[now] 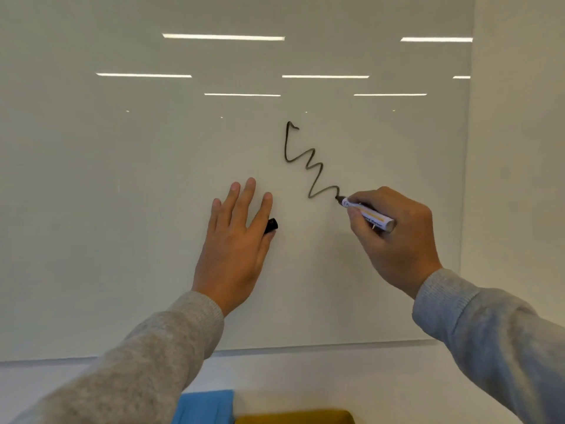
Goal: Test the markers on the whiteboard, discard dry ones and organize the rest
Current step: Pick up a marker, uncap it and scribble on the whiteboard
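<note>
Glossy whiteboard (153, 209), right hand (394, 237) pressing marker (367, 214) near right edge, left hand (235, 240) perhaps pinching cap (271, 225)

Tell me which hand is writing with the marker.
The right hand, gripping the white marker with its tip at the end of the black squiggle. The left hand lies flat on the whiteboard, holding the black cap.

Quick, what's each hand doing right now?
Left hand: fingers straight against the whiteboard, black cap tucked under it.
Right hand: gripping the marker, tip on the board.
</note>
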`<control>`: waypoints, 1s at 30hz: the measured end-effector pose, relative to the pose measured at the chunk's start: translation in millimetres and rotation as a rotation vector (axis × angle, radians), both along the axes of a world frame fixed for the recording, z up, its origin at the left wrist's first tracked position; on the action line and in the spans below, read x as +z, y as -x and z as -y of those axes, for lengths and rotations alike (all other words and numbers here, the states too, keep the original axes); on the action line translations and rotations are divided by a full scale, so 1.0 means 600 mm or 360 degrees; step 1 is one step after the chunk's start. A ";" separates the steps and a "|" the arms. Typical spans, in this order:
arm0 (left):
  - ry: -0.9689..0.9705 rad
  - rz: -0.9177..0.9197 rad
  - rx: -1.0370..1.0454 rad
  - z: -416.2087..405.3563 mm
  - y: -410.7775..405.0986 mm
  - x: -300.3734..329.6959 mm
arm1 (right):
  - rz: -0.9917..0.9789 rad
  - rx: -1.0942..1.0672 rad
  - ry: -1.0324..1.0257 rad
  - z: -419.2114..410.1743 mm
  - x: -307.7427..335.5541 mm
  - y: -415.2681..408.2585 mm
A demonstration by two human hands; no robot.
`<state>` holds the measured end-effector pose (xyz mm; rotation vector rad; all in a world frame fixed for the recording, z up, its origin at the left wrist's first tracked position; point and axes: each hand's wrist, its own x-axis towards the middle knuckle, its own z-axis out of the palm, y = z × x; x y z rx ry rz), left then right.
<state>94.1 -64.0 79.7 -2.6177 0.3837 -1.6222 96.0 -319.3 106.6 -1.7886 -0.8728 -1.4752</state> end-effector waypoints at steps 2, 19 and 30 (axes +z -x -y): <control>0.0006 -0.0007 0.0010 0.003 0.000 0.000 | -0.0040 -0.0009 0.0216 0.003 -0.025 0.006; -0.0041 -0.0111 -0.0062 -0.010 0.017 -0.011 | -0.0195 -0.0154 0.0463 0.059 -0.114 0.021; -0.0103 -0.0184 -0.0032 -0.020 0.022 -0.028 | -0.0352 -0.0277 0.0349 0.094 -0.150 0.027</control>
